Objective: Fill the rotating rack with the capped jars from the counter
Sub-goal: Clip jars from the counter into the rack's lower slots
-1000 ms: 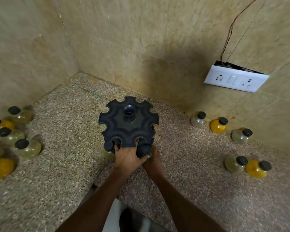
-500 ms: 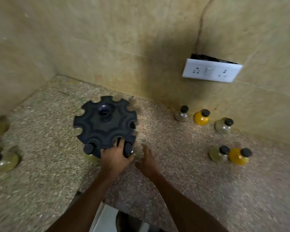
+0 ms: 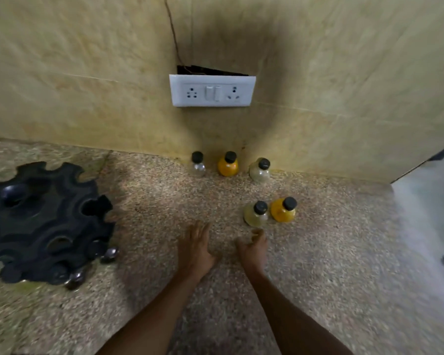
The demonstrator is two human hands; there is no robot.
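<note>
Now we look more to the right than half a second ago, so the black rack sits at the far left of the view and the white switch plate is in the middle of the wall. Our left hand has let go of the rack. It floats over the speckled counter, well apart from the rack, with its fingers straight and close together, holding nothing. Our right hand has moved along too and is now near the closest pair of jars. Its fingers are loosely curled and hold nothing, and the fingertips stop just short of the pale jar.

That pale jar touches an orange jar on its right. Three more capped jars stand in a row by the wall: a clear jar, then a second orange jar, then a cloudy jar. All five have black caps and stand upright on the counter.

On the rack, we see a few dark caps poking out along its near edge. They are blurry, so we cannot count them. The notches along the top of the rack look open.
</note>
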